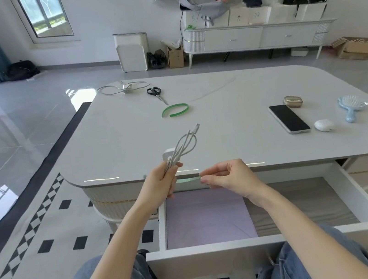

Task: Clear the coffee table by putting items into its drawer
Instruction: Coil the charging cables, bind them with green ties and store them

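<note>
My left hand (161,182) grips a folded white charger cable (185,145) with its white plug block, held above the front edge of the white coffee table (232,98). My right hand (226,176) pinches the end of a pale green strap (188,180) that stretches from the bundle. Below both hands the drawer (219,246) stands pulled out, with a lilac sheet (207,217) lying in its left half. On the tabletop lie another white cable (122,88), black scissors (156,93), a green strap (175,110), a phone (289,118), a gold case (293,100), a white earbud case (324,125) and a blue hairbrush (351,108).
My knees in jeans sit under the drawer front. A black-and-white patterned rug (50,245) covers the floor on the left. A white sideboard (258,36) with bags and boxes stands against the far wall, beside a white bin (131,51) and cardboard boxes.
</note>
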The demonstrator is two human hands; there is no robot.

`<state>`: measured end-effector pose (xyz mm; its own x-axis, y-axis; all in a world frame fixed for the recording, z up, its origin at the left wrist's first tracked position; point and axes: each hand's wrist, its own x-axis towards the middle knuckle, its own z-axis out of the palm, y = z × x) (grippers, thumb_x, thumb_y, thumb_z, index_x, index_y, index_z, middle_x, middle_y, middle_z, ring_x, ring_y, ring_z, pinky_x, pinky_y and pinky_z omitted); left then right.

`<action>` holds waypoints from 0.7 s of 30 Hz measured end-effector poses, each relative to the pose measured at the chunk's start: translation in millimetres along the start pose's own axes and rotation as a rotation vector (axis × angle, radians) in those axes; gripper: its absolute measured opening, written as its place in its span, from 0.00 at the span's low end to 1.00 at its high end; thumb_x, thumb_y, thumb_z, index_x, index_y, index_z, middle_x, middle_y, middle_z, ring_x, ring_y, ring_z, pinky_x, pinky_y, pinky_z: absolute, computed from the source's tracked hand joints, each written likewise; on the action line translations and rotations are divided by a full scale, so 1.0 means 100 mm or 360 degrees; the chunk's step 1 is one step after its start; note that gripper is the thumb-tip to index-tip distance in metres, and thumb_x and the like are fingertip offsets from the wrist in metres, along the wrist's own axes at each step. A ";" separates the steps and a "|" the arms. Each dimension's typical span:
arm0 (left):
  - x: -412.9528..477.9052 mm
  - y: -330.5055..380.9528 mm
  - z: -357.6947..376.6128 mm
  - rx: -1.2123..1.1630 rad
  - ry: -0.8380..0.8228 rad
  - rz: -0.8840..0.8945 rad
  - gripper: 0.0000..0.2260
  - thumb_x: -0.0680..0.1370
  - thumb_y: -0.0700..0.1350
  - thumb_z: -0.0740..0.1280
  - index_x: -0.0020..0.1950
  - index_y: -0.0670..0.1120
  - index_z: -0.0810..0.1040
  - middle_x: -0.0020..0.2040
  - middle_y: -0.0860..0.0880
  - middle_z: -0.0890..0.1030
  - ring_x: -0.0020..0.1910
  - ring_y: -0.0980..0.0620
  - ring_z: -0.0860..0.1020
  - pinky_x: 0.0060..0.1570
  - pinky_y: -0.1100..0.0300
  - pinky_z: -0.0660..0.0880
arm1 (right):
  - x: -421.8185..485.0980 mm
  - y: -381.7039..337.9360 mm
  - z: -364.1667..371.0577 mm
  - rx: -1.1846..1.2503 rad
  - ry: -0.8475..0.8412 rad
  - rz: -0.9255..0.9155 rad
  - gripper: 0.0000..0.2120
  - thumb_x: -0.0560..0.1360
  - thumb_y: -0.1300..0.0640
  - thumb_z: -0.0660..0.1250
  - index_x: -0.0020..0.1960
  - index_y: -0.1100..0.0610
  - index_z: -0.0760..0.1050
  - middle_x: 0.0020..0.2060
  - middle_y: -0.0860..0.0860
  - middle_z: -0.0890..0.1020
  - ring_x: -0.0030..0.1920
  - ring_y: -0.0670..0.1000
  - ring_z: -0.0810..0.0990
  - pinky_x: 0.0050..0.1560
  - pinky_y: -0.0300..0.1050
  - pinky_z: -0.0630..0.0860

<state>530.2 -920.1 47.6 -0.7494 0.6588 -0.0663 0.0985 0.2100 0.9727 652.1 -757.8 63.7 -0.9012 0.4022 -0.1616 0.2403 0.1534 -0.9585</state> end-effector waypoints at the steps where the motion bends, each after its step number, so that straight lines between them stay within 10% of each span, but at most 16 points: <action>1: -0.05 -0.02 0.02 0.0021 -0.0027 -0.0012 0.09 0.83 0.43 0.57 0.56 0.45 0.76 0.28 0.54 0.65 0.25 0.55 0.65 0.30 0.59 0.70 | -0.06 -0.02 -0.03 0.0008 -0.0042 -0.0020 0.07 0.69 0.61 0.76 0.48 0.58 0.84 0.41 0.51 0.87 0.46 0.48 0.85 0.52 0.39 0.79; 10: -0.34 -0.12 0.14 0.0366 -0.0333 -0.0018 0.10 0.83 0.43 0.58 0.58 0.49 0.77 0.32 0.52 0.68 0.25 0.59 0.68 0.30 0.60 0.73 | -0.31 0.07 -0.12 -0.0336 0.0068 -0.0359 0.03 0.70 0.55 0.76 0.43 0.48 0.86 0.30 0.43 0.81 0.34 0.45 0.76 0.38 0.37 0.70; 16: -0.41 -0.12 0.27 0.0452 -0.0588 -0.0086 0.08 0.82 0.45 0.59 0.47 0.42 0.73 0.33 0.52 0.70 0.25 0.57 0.68 0.31 0.60 0.75 | -0.28 0.13 -0.19 -0.0446 0.0152 -0.0505 0.10 0.67 0.52 0.77 0.41 0.36 0.83 0.37 0.43 0.70 0.50 0.44 0.69 0.52 0.34 0.65; 21: -0.42 -0.12 0.34 0.0389 -0.0653 -0.0076 0.10 0.83 0.43 0.57 0.57 0.42 0.76 0.30 0.56 0.69 0.26 0.57 0.68 0.30 0.62 0.74 | -0.24 0.15 -0.18 -0.0254 0.0096 -0.0420 0.10 0.67 0.51 0.77 0.39 0.35 0.83 0.44 0.44 0.74 0.58 0.52 0.72 0.58 0.48 0.77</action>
<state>582.7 -926.2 31.5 -0.4411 0.8649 -0.2396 0.2581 0.3779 0.8891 683.8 -748.4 57.2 -0.9182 0.3815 0.1068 0.0587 0.3977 -0.9157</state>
